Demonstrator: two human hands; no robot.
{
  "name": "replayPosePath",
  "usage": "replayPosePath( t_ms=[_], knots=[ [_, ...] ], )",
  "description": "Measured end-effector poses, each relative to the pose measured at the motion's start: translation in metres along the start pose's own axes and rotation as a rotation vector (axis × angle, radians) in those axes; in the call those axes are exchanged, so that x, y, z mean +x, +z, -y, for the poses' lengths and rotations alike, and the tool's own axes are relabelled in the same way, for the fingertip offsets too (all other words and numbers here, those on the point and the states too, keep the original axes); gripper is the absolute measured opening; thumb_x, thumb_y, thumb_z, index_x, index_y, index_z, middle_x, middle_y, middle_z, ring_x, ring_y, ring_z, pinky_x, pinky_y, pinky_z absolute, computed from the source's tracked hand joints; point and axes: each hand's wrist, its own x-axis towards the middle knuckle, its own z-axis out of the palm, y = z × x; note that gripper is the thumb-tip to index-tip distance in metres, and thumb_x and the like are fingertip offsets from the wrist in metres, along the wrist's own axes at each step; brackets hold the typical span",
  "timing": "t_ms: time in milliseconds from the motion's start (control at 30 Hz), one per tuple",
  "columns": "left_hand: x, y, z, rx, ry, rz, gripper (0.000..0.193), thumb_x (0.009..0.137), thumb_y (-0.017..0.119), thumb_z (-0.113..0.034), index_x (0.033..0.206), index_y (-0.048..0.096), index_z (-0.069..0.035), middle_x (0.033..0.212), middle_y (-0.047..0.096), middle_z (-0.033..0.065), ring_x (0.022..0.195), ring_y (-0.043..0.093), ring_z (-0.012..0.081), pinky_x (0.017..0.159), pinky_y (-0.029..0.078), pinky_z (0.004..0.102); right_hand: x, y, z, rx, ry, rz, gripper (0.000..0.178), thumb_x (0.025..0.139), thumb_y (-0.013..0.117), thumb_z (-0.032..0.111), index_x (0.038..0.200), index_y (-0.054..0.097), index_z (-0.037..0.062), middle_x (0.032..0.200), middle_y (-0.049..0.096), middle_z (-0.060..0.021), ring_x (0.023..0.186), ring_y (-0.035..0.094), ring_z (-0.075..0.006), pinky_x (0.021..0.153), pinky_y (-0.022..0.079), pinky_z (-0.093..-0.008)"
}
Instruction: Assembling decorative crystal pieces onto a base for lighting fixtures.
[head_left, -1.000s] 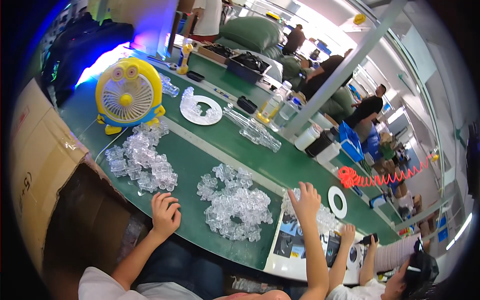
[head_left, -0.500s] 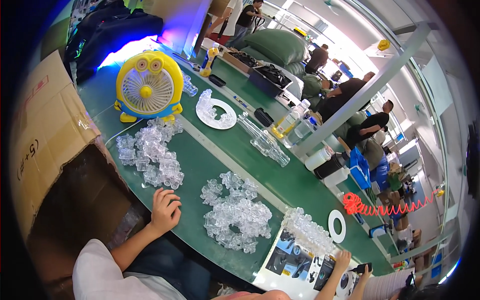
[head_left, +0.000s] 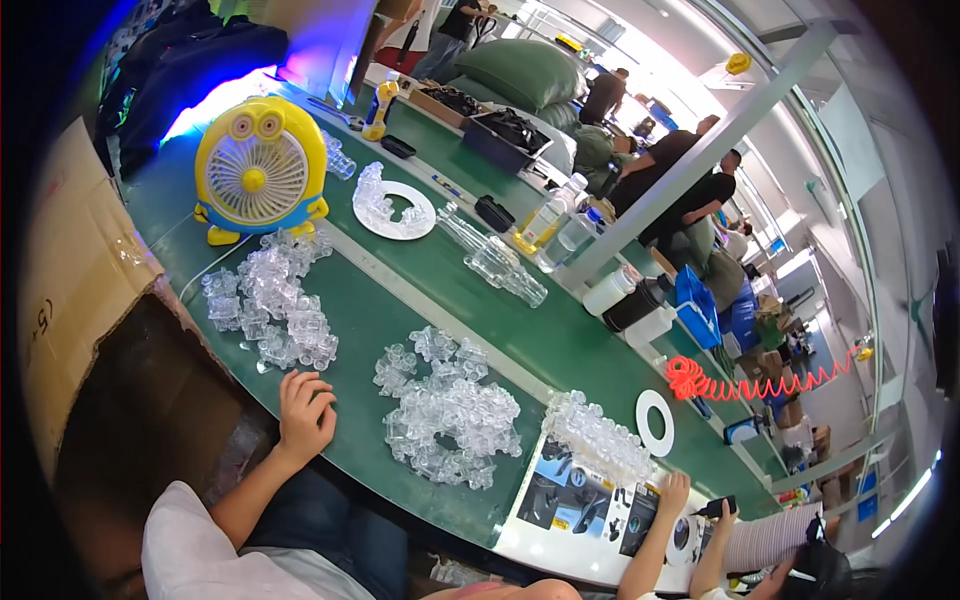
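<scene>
Left hand: half-open at table's near edge | I see clear-plastic pile just beyond, second pile rightward | right hand: cannot tell

Yellow-and-blue fan, upright, at 10 o'clock from the view's centre; cardboard box at 9 o'clock; bulging green sack at 12; blue bin at 3; coiled red hose at 4
</scene>
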Motion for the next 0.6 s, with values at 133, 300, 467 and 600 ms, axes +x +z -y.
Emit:
replayPosePath(
  t_ms=[133,300,467,600],
  knots=[
    [-0.007,-0.006,0.0,0.018,0.0,0.003,0.012,0.065,0.059,0.001,0.076,0.059,-0.005,0.092,0.056,0.0078,0.104,0.051,0.0299,0.097,0.034,0.0505,0.011,-0.008,0.016,-0.108,0.033,0.062,0.026,0.09,0.039,0.01,0.112,0.048,0.0013,0.117,0.055,-0.011,0.111,0.049,-0.0204,0.099,0.038,-0.0306],
    [-0.002,0.001,-0.001,0.003,0.007,-0.01,0.012,0.065,0.059,0.001,0.075,0.059,-0.005,0.091,0.057,0.0074,0.103,0.052,0.0292,0.097,0.035,0.0504,-0.001,-0.007,0.0,0.077,0.026,0.065,0.025,0.091,0.037,0.01,0.114,0.045,0.0009,0.116,0.054,-0.0111,0.111,0.049,-0.0204,0.099,0.037,-0.0304],
    [0.0,0.004,-0.003,-0.023,-0.018,-0.033,0.011,0.066,0.058,0.001,0.075,0.06,-0.006,0.091,0.057,0.0065,0.103,0.052,0.0291,0.098,0.035,0.0502,-0.011,-0.019,-0.007,0.348,0.136,0.009,0.024,0.091,0.038,0.009,0.112,0.047,0.0014,0.115,0.055,-0.0111,0.11,0.05,-0.0225,0.099,0.038,-0.0322],
    [-0.007,-0.006,-0.002,0.027,-0.006,-0.011,0.011,0.065,0.059,0.0,0.075,0.059,-0.005,0.091,0.056,0.0073,0.103,0.052,0.0288,0.096,0.035,0.0502,0.013,-0.024,0.023,-0.142,-0.072,0.024,0.02,0.088,0.041,0.009,0.102,0.054,0.0022,0.112,0.057,-0.0107,0.108,0.05,-0.0243,0.097,0.039,-0.0333]
  ],
)
